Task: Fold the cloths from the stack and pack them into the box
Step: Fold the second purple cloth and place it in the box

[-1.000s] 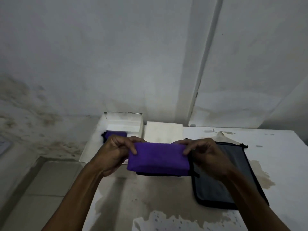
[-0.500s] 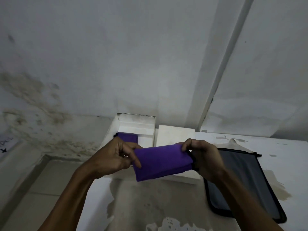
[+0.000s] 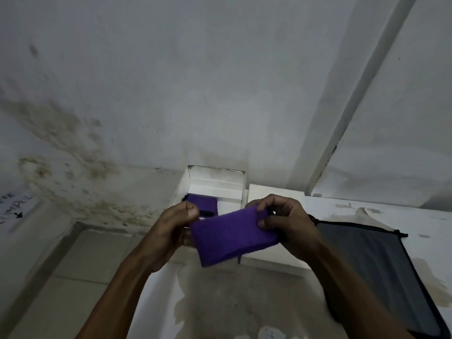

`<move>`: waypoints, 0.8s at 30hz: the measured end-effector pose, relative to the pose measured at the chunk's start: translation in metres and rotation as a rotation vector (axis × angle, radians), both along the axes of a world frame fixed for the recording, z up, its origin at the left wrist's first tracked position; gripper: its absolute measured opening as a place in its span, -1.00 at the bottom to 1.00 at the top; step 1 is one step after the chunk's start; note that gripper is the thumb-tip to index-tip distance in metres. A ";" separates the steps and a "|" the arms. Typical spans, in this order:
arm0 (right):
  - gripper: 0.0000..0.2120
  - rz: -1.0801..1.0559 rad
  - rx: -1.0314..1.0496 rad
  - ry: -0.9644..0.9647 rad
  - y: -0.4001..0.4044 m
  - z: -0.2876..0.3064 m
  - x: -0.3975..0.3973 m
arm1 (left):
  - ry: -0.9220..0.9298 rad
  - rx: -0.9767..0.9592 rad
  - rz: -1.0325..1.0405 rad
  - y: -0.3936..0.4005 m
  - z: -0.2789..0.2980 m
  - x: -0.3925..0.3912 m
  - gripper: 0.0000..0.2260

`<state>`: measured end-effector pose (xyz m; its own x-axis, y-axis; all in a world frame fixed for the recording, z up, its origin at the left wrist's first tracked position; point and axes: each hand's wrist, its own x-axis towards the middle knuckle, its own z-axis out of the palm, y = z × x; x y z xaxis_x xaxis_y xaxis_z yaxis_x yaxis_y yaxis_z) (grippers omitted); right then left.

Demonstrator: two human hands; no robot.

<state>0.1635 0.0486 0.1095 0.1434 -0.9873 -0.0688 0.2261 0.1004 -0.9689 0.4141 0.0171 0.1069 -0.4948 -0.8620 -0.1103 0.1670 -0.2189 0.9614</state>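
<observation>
A folded purple cloth hangs in the air above the table, tilted with its left end lower. My left hand holds its left end with curled fingers, and my right hand pinches its right end between thumb and fingers. Behind the hands stands an open white box against the wall. Another folded purple cloth lies inside it at the left.
A white box lid lies just right of the box. A dark grey pouch with black trim lies on the stained white table at the right. The table's left edge drops to a tiled floor.
Both hands have carried the folded cloth up and toward the box, and its left end has dipped. The camera has turned left, so the pouch sits further right.
</observation>
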 end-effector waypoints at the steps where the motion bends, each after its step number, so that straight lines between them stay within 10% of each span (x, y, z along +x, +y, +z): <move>1: -0.69 -0.032 0.009 -0.012 -0.004 -0.003 0.006 | -0.015 0.012 0.048 -0.003 -0.005 0.001 -0.65; 11: -0.53 -0.425 0.354 0.000 -0.052 -0.040 0.046 | -0.231 0.213 0.203 -0.055 -0.044 0.010 -0.52; 18: -0.53 -0.264 0.381 0.408 -0.093 -0.065 0.054 | -0.772 0.103 -0.426 -0.089 -0.068 0.006 -0.41; 24: -0.53 -0.139 0.285 0.520 -0.136 -0.064 0.061 | -0.585 0.182 -0.398 -0.117 -0.080 -0.022 -0.64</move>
